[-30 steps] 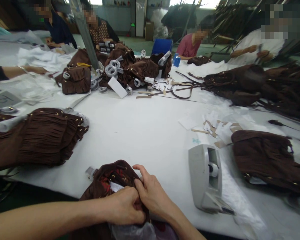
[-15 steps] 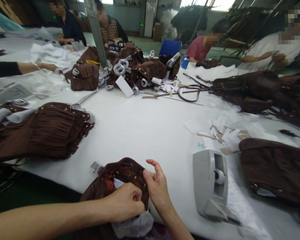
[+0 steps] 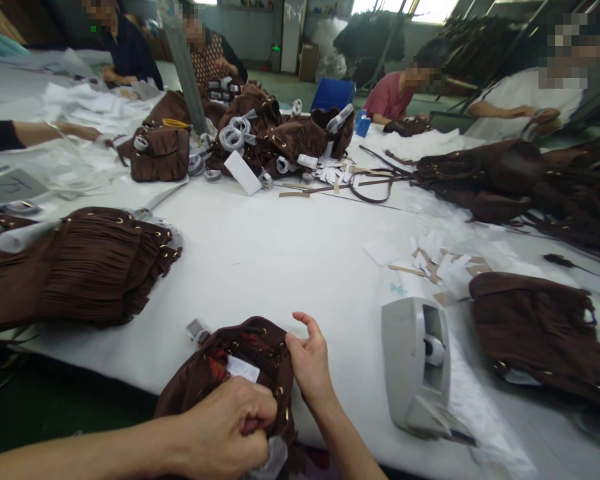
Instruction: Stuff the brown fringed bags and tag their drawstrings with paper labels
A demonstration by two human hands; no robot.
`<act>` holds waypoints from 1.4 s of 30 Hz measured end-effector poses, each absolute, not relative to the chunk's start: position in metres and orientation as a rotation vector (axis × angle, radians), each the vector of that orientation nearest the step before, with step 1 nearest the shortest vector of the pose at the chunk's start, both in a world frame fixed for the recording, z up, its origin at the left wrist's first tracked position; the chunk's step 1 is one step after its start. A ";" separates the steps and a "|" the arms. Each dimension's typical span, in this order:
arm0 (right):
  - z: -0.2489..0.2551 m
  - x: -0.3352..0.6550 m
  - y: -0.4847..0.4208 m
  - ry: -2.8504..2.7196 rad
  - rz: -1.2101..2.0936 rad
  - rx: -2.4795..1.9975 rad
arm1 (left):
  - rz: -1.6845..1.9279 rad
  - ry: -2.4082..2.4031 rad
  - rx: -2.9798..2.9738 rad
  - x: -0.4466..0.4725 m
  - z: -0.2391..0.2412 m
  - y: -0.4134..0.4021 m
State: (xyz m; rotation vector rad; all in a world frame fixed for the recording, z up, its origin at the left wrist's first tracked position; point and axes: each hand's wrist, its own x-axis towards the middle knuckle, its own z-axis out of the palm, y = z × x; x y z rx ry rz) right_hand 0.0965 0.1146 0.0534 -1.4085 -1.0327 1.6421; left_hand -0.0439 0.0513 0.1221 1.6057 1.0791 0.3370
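A brown suede bag [image 3: 240,363] with small metal studs lies at the near edge of the white table [image 3: 290,253], its mouth towards me and a white tag showing inside. My left hand [image 3: 225,430] is closed in a fist on the bag's near rim, over a bit of clear plastic. My right hand [image 3: 307,360] grips the bag's right edge, thumb and fingers curled round it.
A grey tape dispenser [image 3: 417,363] stands right of the bag. Fringed brown bags lie at the left [image 3: 80,267] and right [image 3: 540,333]. A heap of bags and tape rolls [image 3: 260,137] sits mid-table. Paper scraps [image 3: 440,263] are scattered. Other people work along the far side.
My left hand has pulled back towards me along the bag's rim and clenched tighter. My right hand has shifted to the bag's right edge. The white tag inside shows more.
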 end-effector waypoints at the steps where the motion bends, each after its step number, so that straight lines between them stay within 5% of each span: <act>1: 0.050 0.096 0.117 -1.040 1.642 -1.408 | 0.332 1.077 1.602 -0.043 0.121 0.052; 7: 0.027 0.108 0.130 -1.215 1.669 -1.457 | 0.301 1.273 1.291 -0.037 0.106 0.063; 13: 0.060 0.157 0.115 -1.776 1.265 -1.062 | 0.340 1.268 1.398 -0.052 0.133 0.078; 21: 0.078 0.164 0.099 -2.018 1.548 -0.830 | 0.196 1.226 1.778 -0.070 0.143 0.078; 29: 0.055 0.160 0.099 -1.726 1.718 -1.063 | 0.546 1.538 1.879 -0.062 0.133 0.096; 42: 0.058 0.136 0.103 -1.593 1.618 -1.180 | -0.099 1.488 2.111 -0.040 0.153 0.067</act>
